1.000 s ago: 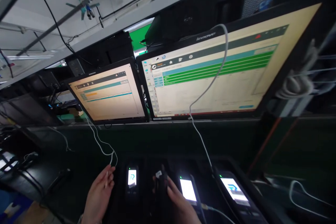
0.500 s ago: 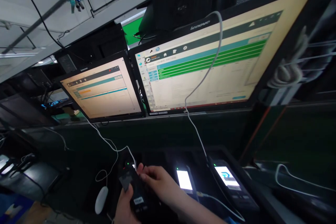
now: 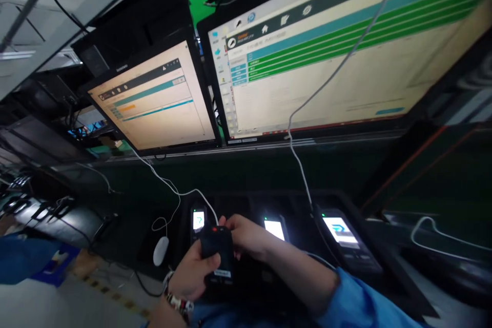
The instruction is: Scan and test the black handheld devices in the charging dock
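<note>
A black handheld terminal (image 3: 218, 248) with a small red light and a white label is held upright in my left hand (image 3: 192, 272), the thumb lying across its front. At the terminal's top edge my right hand (image 3: 246, 236) is closed, its fingertips at the end of a white cable (image 3: 200, 192); the plug itself is mostly hidden. Behind the held terminal stands another terminal (image 3: 199, 219) with a lit screen. Right of my hands are a terminal with a bright white screen (image 3: 274, 229), partly covered by my forearm, and a larger-looking lit terminal (image 3: 346, 238) with a cable at its top.
Two monitors, a left one (image 3: 161, 107) and a right one (image 3: 326, 82) with green rows, stand behind the bench. A white mouse (image 3: 160, 251) lies left of my hands. Loose white cable (image 3: 426, 225) curls at the right. A blue sleeve (image 3: 26, 256) shows at far left.
The view has moved closer and shifted, with the monitors larger. The held terminal is raised more upright, uncovering the lit terminal behind it. My right hand stays at the cable end.
</note>
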Motion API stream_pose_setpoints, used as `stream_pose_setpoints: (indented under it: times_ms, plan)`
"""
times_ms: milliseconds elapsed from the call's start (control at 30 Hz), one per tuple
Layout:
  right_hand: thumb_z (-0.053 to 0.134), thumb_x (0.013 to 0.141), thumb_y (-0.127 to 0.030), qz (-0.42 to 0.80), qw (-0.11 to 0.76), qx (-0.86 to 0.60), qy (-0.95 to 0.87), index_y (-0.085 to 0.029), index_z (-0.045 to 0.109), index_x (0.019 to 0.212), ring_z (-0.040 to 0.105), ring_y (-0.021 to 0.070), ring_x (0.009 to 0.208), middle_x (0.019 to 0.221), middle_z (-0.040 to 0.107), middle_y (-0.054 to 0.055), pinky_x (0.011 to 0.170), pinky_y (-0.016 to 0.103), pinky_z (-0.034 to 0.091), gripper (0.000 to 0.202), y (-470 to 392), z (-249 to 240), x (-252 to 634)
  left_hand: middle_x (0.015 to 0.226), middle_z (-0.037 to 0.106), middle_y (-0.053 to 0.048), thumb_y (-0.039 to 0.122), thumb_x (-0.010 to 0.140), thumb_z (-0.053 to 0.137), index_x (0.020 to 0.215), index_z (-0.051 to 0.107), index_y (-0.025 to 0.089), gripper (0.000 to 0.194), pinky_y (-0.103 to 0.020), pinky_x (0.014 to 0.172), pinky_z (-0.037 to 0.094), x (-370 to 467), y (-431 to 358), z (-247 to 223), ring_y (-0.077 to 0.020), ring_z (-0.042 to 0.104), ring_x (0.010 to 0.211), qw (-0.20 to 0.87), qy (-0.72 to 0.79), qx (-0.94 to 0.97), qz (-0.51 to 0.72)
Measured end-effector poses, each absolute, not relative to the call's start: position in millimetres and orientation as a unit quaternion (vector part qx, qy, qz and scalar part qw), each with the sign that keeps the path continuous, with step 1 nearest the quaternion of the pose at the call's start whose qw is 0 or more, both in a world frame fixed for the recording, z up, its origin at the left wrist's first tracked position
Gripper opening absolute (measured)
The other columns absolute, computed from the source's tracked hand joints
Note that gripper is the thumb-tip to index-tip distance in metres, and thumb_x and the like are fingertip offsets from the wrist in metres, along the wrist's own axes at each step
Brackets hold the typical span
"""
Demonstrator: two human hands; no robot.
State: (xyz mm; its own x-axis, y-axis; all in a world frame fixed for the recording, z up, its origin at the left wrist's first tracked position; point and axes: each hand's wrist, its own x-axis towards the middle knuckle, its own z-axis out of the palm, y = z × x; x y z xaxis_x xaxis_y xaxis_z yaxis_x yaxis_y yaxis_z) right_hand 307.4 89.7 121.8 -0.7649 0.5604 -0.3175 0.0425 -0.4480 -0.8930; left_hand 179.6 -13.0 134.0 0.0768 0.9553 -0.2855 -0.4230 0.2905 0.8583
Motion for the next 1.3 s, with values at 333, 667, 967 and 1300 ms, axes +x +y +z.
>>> stream_pose_setpoints:
  times_ms: [333, 667, 967, 1300]
  plan:
    - [0.078, 0.066, -0.032, 0.855, 0.285, -0.178, -0.394, -0.016, 0.067, 0.071, 0.053, 0.0053, 0.047, 0.058, 0.064, -0.003, 0.049, 0.018, 0.044, 0.020, 77.4, 127.7, 323.1, 0.093, 0.074, -0.004, 0.041, 0.069, 0.077, 0.093, 0.073, 0.025, 0.029, -0.041, 0.078, 0.056, 175.9, -18.8, 109.2, -0.0208, 0.068, 0.080, 0.636, 0.327, 0.085, 0.694]
    - [0.072, 0.077, -0.039, 0.770, 0.335, -0.171, -0.516, -0.020, 0.074, 0.078, 0.068, 0.0178, 0.080, 0.083, 0.074, 0.004, 0.076, 0.032, 0.054, 0.019, 46.0, 139.4, 324.9, 0.074, 0.060, 0.002, 0.040, 0.063, 0.081, 0.085, 0.071, 0.024, 0.028, -0.025, 0.061, 0.052, 190.9, -13.0, 117.2, -0.0099, 0.056, 0.064, 0.631, 0.261, 0.042, 0.730]
    - [0.062, 0.078, -0.031, 0.640, 0.339, -0.279, -0.630, -0.021, 0.074, 0.076, 0.069, 0.0209, 0.079, 0.081, 0.075, 0.004, 0.077, 0.035, 0.054, 0.016, 49.0, 135.3, 329.7, 0.080, 0.071, -0.003, 0.044, 0.051, 0.087, 0.082, 0.071, 0.020, 0.043, -0.030, 0.069, 0.055, 185.1, -15.6, 96.7, -0.0181, 0.065, 0.078, 0.474, 0.433, 0.072, 0.763]
    - [0.050, 0.087, -0.021, 0.508, 0.305, -0.373, -0.714, -0.018, 0.071, 0.106, 0.065, 0.0211, 0.098, 0.105, 0.072, 0.007, 0.089, 0.035, 0.051, 0.028, 59.0, 118.9, 370.3, 0.083, 0.072, -0.006, 0.029, 0.089, 0.054, 0.095, 0.068, 0.016, 0.020, -0.030, 0.065, 0.057, 204.1, 8.5, 115.7, -0.0162, 0.069, 0.071, 0.575, 0.471, -0.031, 0.669]
